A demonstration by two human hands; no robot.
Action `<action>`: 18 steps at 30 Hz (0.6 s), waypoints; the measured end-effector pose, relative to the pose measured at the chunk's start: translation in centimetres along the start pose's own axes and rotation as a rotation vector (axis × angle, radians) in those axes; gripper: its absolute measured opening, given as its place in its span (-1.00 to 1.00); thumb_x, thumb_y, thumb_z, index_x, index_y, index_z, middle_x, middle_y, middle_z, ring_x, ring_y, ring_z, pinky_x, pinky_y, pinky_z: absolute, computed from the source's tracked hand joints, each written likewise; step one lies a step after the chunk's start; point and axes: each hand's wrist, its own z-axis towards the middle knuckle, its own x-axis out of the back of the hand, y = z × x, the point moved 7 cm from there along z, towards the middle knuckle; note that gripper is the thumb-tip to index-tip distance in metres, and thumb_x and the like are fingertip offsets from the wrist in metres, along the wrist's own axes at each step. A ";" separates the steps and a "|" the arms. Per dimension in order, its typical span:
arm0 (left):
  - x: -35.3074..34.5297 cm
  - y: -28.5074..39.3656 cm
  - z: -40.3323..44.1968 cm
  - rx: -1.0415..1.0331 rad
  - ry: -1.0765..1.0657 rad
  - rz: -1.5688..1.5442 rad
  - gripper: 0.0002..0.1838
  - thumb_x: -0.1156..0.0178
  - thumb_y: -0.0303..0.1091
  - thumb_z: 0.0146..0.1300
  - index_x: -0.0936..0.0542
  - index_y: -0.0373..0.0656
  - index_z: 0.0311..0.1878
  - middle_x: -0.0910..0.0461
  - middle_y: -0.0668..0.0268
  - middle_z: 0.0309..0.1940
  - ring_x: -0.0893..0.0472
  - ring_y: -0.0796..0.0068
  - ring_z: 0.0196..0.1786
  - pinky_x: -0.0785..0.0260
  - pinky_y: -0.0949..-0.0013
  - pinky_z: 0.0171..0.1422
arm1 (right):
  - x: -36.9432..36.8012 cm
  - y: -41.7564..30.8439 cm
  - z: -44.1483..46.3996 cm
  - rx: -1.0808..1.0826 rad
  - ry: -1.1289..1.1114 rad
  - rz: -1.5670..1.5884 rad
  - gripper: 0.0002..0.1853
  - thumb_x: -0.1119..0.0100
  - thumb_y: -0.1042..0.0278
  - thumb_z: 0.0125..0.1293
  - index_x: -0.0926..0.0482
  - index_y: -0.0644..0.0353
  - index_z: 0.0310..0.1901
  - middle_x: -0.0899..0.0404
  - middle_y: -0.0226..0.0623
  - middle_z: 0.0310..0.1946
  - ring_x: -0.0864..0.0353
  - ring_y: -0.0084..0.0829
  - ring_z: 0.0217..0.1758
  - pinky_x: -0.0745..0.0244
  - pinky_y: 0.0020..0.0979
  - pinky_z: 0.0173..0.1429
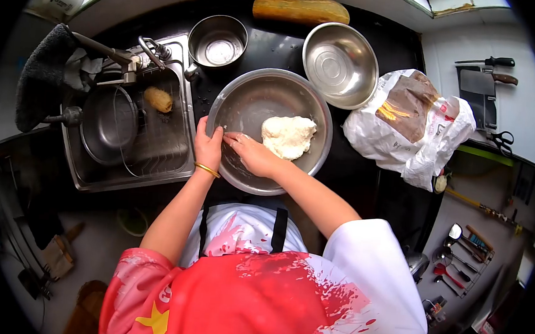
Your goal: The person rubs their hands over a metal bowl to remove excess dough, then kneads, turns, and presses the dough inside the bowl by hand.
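A large steel mixing bowl (271, 81) stands on the dark counter in front of me. A lump of pale, rough dough (288, 136) lies in its right half. My left hand (209, 145), with a gold bangle at the wrist, is closed on the bowl's left rim. Inside the bowl, my right hand (251, 154) reaches across to the left wall, its fingers stretched out and touching the metal near my left thumb. White bits cling to the right fingers. Apart from the dough, that hand holds nothing I can see.
Left is a sink (78, 177) with a pan and a sponge-like scrubber (158, 99). Behind stand a small pot (219, 40), a second steel bowl (340, 65) and a long squash (301, 10). A flour bag (411, 124) sits right; knives (478, 82) hang beyond.
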 end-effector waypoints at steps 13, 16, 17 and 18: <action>-0.1 -0.3 0.3 0.068 -0.076 -0.029 -0.62 -0.16 -0.49 0.28 -0.40 -0.28 0.16 -0.58 0.28 -0.08 -0.52 0.55 -0.06 -0.37 0.45 0.09 | -1.2 0.1 -1.6 -0.034 -0.064 -0.004 -0.60 0.17 0.39 0.42 -0.36 0.34 0.23 -0.37 -0.05 0.25 -0.44 -0.07 0.26 -0.41 -0.23 0.28; 0.0 -0.3 -0.2 0.058 -0.042 -0.093 -0.62 -0.16 -0.49 0.28 -0.40 -0.26 0.16 -0.58 0.30 -0.07 -0.51 0.56 -0.07 -0.36 0.46 0.08 | -2.6 1.2 -2.7 -0.156 -0.165 0.000 -0.61 0.19 0.37 0.43 -0.38 0.35 0.20 -0.38 -0.08 0.24 -0.45 -0.08 0.23 -0.42 -0.22 0.26; 0.0 -0.5 0.0 0.044 -0.052 -0.082 -0.61 -0.17 -0.49 0.28 -0.41 -0.26 0.16 -0.58 0.30 -0.08 -0.51 0.56 -0.07 -0.36 0.46 0.08 | -3.0 1.8 -2.5 -0.215 -0.132 0.013 -0.61 0.19 0.37 0.43 -0.39 0.36 0.20 -0.38 -0.09 0.24 -0.46 -0.09 0.23 -0.43 -0.22 0.25; -0.2 0.1 0.2 0.026 -0.060 -0.071 -0.61 -0.17 -0.49 0.27 -0.41 -0.26 0.16 -0.58 0.31 -0.09 -0.51 0.56 -0.08 -0.37 0.46 0.07 | -1.0 0.0 -1.4 -0.093 -0.009 -0.078 -0.62 0.19 0.37 0.43 -0.41 0.38 0.17 -0.39 -0.08 0.23 -0.47 -0.10 0.22 -0.44 -0.23 0.24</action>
